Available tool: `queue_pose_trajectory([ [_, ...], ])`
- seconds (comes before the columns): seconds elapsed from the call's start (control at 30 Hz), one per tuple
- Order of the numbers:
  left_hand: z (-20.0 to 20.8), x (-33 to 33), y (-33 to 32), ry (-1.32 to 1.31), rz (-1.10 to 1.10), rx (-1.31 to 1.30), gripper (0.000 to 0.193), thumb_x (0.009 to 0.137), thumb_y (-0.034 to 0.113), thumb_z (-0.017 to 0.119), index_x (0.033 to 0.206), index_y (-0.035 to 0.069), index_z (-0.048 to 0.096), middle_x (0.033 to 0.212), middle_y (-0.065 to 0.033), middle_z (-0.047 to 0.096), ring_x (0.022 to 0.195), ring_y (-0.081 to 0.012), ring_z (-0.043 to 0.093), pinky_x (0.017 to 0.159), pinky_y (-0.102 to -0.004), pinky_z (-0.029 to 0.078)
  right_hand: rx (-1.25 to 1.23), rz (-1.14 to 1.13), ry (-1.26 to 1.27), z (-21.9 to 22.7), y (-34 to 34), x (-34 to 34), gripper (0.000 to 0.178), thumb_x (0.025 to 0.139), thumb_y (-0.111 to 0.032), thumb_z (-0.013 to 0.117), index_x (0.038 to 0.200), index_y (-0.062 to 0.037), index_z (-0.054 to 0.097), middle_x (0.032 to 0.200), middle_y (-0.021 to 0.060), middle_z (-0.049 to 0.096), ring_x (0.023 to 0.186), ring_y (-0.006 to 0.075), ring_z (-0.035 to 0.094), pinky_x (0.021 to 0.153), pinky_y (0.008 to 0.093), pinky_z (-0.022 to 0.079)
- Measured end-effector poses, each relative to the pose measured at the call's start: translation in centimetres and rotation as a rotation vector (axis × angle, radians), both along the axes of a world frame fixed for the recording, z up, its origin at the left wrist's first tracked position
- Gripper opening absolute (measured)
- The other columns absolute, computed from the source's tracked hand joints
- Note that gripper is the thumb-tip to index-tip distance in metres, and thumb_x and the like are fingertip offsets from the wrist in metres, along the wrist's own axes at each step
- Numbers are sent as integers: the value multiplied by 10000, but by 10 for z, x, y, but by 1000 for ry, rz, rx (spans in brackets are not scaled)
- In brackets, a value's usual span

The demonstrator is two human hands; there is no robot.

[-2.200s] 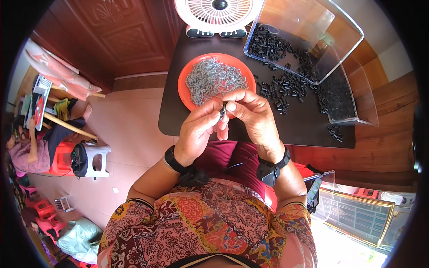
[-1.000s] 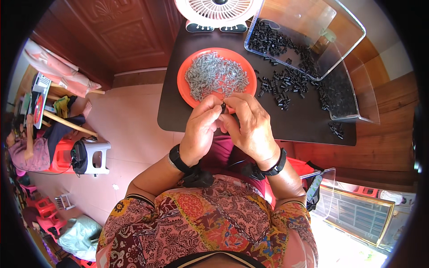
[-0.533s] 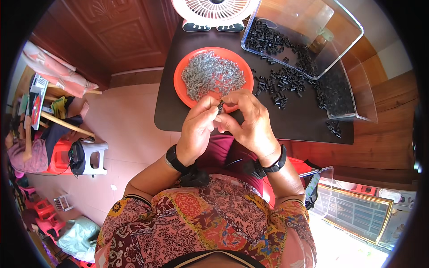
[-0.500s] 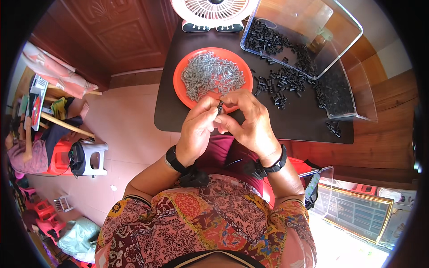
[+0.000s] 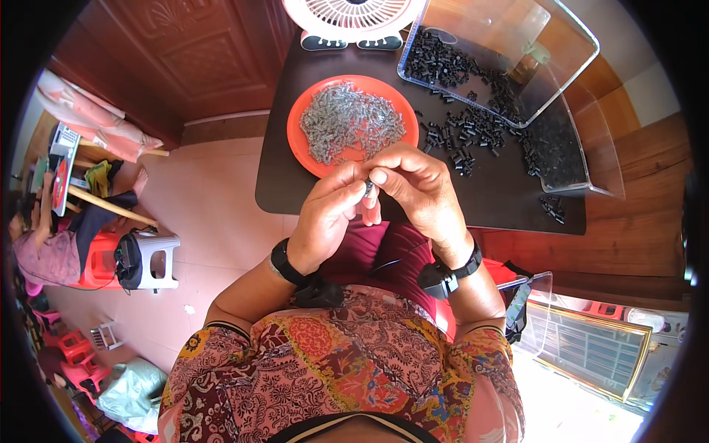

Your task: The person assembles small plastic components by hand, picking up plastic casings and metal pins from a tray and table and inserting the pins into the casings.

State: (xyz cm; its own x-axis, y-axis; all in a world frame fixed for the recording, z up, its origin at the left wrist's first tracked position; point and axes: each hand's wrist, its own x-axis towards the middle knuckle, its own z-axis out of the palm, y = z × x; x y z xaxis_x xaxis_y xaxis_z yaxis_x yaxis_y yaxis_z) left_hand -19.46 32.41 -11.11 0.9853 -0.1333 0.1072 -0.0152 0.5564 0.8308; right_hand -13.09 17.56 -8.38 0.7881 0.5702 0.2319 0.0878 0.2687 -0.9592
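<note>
One small black part (image 5: pixel 368 187) is sitting in the left hand (image 5: pixel 323 218), pinched between thumb and forefinger, its long axis seemingly running from one o'clock to seven. The right hand (image 5: pixel 428 198) is holding its thumb and forefinger nearer the one-o'clock end; whether they are gripping, one cannot tell. Silvery metal pieces (image 5: pixel 343 120) on the red plate (image 5: pixel 295 136) are lying toward half past eleven, black cylinders (image 5: pixel 473 131) toward two.

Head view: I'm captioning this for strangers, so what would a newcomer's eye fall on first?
Probably the red plate of small silvery parts on the dark table. Next, small black pieces scattered to its right, beside and seemingly inside a clear box. Below the plate, the left hand and right hand meet around a tiny dark piece.
</note>
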Motion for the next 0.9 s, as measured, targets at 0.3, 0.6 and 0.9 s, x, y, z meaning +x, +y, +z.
queue_pose_trajectory([
  [0.3, -2, 0, -1, 58, -24, -173, 139, 953, 186, 451, 946, 53, 490, 915, -28, 514, 817, -91, 489, 730, -256, 405, -293, -251, -649, 3, -1, -10, 346, 701, -1, 762, 1015, 3, 617, 906, 94, 624, 744, 191, 638, 644, 303, 530],
  [0.6, -2, 0, -3, 80, -6, -190, 136, 944, 175, 457, 931, 45, 496, 912, -26, 513, 840, -83, 487, 747, -247, 391, -411, -354, -828, 2, -2, -12, 375, 648, -15, 744, 1004, -27, 623, 914, 113, 635, 806, 292, 625, 714, 376, 528],
  [0.9, 4, 2, -8, 66, 8, -200, 158, 952, 139, 423, 987, 21, 522, 897, -27, 506, 839, -89, 489, 757, -239, 394, -435, -414, -944, -1, -2, -11, 330, 674, -35, 720, 992, -28, 633, 906, 127, 639, 827, 308, 627, 726, 384, 521],
])
